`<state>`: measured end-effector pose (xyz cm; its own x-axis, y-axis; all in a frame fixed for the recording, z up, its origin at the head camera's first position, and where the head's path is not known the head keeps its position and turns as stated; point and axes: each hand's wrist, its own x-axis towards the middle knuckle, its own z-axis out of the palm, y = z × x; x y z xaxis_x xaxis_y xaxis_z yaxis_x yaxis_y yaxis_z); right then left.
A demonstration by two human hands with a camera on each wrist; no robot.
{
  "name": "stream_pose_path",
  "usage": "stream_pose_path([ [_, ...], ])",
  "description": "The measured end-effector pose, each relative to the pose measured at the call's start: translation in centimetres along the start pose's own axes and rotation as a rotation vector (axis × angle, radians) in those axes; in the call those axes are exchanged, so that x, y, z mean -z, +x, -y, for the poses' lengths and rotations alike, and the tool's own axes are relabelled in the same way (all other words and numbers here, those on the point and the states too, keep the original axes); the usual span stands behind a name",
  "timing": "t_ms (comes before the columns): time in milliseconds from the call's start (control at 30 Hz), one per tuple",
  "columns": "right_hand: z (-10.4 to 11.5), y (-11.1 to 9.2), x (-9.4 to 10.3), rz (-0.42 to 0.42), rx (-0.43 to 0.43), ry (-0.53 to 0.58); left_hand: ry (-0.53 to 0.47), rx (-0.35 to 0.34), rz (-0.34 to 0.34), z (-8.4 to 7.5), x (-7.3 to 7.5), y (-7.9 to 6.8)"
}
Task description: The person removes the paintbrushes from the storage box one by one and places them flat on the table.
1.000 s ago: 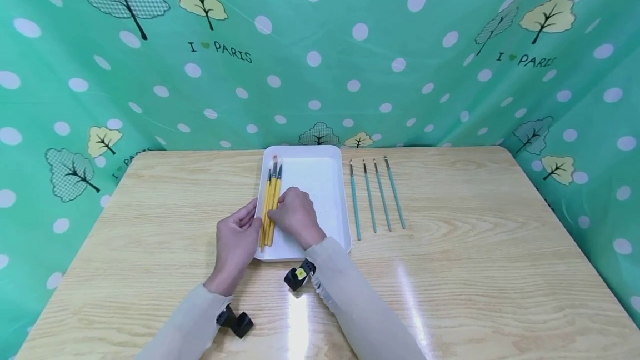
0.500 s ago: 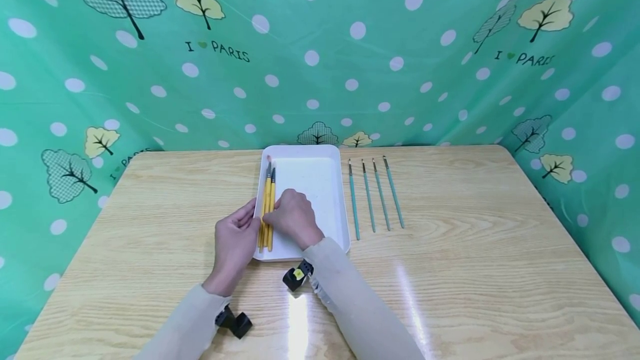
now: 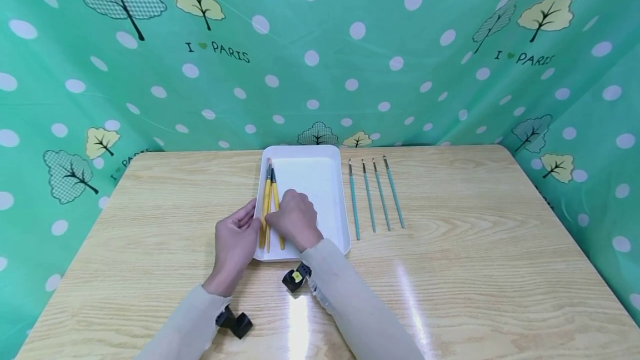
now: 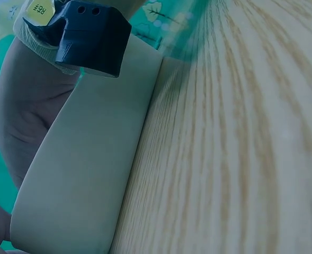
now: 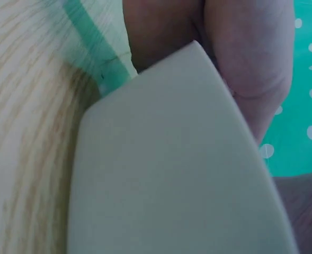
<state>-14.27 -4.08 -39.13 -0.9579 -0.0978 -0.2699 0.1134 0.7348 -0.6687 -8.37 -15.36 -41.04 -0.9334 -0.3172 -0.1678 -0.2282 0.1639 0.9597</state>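
A white tray (image 3: 312, 182) lies on the table, with several yellow-handled paintbrushes along its left side. My left hand (image 3: 236, 244) grips the tray's left edge, the thumb over the rim and the fingers outside. Inside the tray, my right hand (image 3: 296, 218) pinches a yellow paintbrush (image 3: 275, 189); its fingertips are mostly hidden. That brush lies at a slant, its lower end apart from the yellow paintbrushes (image 3: 265, 204) by the left wall. Both wrist views show mainly the tray's outer wall (image 4: 87, 159), with parts of the hands behind it.
Several teal-handled paintbrushes (image 3: 381, 193) lie side by side on the wooden table (image 3: 475, 249), right of the tray. A green patterned cloth (image 3: 320, 43) hangs behind and around the table. A wrist camera (image 3: 235, 322) sits under the left sleeve.
The yellow paintbrushes have shifted left toward the tray's wall. Since then, one brush's lower end has swung right under my right hand. My left hand has stayed on the tray's edge.
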Motion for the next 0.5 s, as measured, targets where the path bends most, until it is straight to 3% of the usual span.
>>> stream_pose_path([
  [333,0.25,-0.12,-0.13,-0.101,0.035,-0.127,-0.036,-0.008,0.008,-0.16,0.11,-0.09],
  [500,-0.11,-0.07,0.29,-0.102,0.032,-0.090,-0.027,-0.014,-0.001,-0.01,0.03,0.06],
])
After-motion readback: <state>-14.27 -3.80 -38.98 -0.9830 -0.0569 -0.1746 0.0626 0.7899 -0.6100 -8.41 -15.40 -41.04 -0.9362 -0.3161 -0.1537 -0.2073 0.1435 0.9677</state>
